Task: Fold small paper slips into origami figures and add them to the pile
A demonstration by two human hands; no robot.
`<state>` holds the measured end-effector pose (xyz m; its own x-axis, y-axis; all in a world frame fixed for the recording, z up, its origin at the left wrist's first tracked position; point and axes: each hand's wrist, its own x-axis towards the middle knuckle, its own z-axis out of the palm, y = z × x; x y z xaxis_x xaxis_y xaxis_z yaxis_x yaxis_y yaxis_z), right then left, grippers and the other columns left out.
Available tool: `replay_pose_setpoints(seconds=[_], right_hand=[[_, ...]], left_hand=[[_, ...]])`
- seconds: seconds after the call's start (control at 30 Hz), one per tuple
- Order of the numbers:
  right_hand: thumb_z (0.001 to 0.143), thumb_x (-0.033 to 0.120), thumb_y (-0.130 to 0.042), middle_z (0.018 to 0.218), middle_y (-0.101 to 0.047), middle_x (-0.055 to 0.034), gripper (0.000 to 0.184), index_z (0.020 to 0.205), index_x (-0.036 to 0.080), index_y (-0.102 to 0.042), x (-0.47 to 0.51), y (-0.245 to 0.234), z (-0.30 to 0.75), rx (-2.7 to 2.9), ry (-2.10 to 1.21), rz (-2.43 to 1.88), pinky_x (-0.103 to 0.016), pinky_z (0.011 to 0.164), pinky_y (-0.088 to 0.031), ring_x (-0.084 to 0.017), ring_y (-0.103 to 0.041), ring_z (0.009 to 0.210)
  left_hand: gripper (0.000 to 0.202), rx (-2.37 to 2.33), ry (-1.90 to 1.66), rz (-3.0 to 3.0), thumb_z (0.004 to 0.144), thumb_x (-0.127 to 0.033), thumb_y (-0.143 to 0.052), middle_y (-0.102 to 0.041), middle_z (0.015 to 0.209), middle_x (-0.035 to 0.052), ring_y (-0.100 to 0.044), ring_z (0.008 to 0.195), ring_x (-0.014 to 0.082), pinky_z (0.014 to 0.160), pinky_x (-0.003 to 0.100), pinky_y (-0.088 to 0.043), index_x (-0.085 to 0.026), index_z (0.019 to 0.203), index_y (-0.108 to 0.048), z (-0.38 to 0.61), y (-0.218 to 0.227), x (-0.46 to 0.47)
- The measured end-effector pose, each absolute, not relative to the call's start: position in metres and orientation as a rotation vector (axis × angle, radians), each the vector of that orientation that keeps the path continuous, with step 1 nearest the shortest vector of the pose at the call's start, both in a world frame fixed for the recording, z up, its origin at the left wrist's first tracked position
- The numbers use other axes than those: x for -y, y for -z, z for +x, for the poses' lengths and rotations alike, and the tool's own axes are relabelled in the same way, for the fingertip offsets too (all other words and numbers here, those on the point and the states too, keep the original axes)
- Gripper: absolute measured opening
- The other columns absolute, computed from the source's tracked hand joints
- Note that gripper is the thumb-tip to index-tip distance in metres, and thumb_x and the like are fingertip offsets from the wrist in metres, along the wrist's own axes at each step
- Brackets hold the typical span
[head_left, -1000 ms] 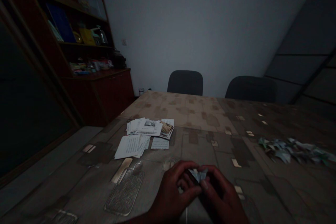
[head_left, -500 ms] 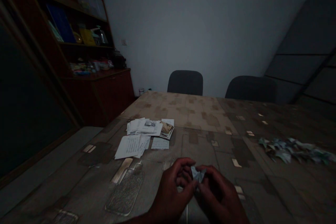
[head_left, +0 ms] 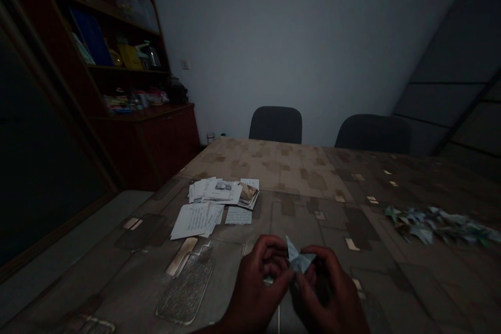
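Note:
A small pale blue-green folded paper piece (head_left: 299, 260) sticks up between my hands, its pointed tip upward. My left hand (head_left: 260, 284) pinches its left side, and my right hand (head_left: 326, 292) grips its right side with curled fingers. The lower part of the piece is hidden by my fingers. To the right on the patterned table cover (head_left: 297, 167) lies a loose heap of similar folded pieces (head_left: 430, 225), well away from both hands.
Printed papers and photo cards (head_left: 213, 206) lie in loose stacks ahead and left. A clear flat plastic case (head_left: 186, 287) lies left of my hands. Dark chairs (head_left: 275, 125) stand beyond the table, and a wooden shelf unit (head_left: 117, 68) stands at left.
The folded piece now stands taller between my hands, with its tip raised and more of it showing. My fingers have shifted slightly apart around it.

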<state>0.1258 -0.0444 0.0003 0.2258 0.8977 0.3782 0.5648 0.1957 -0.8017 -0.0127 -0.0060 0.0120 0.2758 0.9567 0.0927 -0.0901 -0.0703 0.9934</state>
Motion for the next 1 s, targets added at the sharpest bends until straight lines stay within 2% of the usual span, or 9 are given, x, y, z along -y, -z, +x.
replay_pose_setpoints(seconds=[0.23, 0.47, 0.7, 0.87, 1.0], right_hand=[[0.079, 0.034, -0.061, 0.062, -0.059, 0.0039, 0.023, 0.098, 0.023, -0.059, 0.0426, -0.0021, 0.1264, 1.417, -0.416, -1.453, -0.025, 0.053, -0.045, -0.017, -0.058, 0.054], [0.08, 0.034, -0.06, 0.059, -0.055, 0.004, 0.012, 0.08, 0.023, -0.057, 0.0423, -0.0051, 0.1274, 1.469, -0.412, -1.458, -0.024, 0.053, -0.044, -0.016, -0.055, 0.054], [0.085, 0.029, -0.056, 0.061, -0.056, 0.0034, 0.007, 0.083, 0.023, -0.057, 0.0401, -0.0008, 0.1345, 1.652, -0.339, -1.387, -0.023, 0.051, -0.045, -0.015, -0.058, 0.053], [0.084, 0.033, -0.058, 0.062, -0.058, 0.0034, 0.012, 0.089, 0.023, -0.055, 0.0414, -0.0032, 0.1303, 1.527, -0.35, -1.442, -0.024, 0.052, -0.046, -0.016, -0.058, 0.054], [0.081, 0.035, -0.062, 0.059, -0.056, 0.0042, 0.013, 0.079, 0.024, -0.055, 0.0428, -0.0084, 0.126, 1.467, -0.345, -1.428, -0.024, 0.053, -0.045, -0.016, -0.056, 0.052]], left_hand=[[0.023, -0.946, -1.074, 1.301, 0.071, -0.007, -0.063, -0.069, 0.084, 0.0039, -0.065, 0.074, 0.0155, 0.067, 0.024, -0.05, -0.016, 0.093, -0.063, -0.012, -0.01, 0.007], [0.029, -0.942, -1.087, 1.245, 0.07, -0.007, -0.064, -0.072, 0.09, 0.0067, -0.067, 0.079, 0.0179, 0.071, 0.027, -0.052, -0.016, 0.099, -0.065, -0.0118, -0.0062, 0.0043], [0.03, -0.898, -1.079, 1.215, 0.071, -0.012, -0.067, -0.074, 0.091, 0.0081, -0.068, 0.081, 0.0192, 0.074, 0.028, -0.051, -0.016, 0.1, -0.066, -0.0118, -0.0062, 0.0055], [0.03, -0.932, -1.085, 1.23, 0.072, -0.012, -0.067, -0.074, 0.094, 0.0082, -0.068, 0.083, 0.0199, 0.075, 0.029, -0.052, -0.017, 0.102, -0.066, -0.0116, -0.0087, 0.0062], [0.036, -0.94, -1.111, 1.221, 0.072, -0.012, -0.068, -0.073, 0.096, 0.0086, -0.068, 0.083, 0.0194, 0.075, 0.028, -0.053, -0.017, 0.107, -0.065, -0.0121, -0.0055, 0.006]])
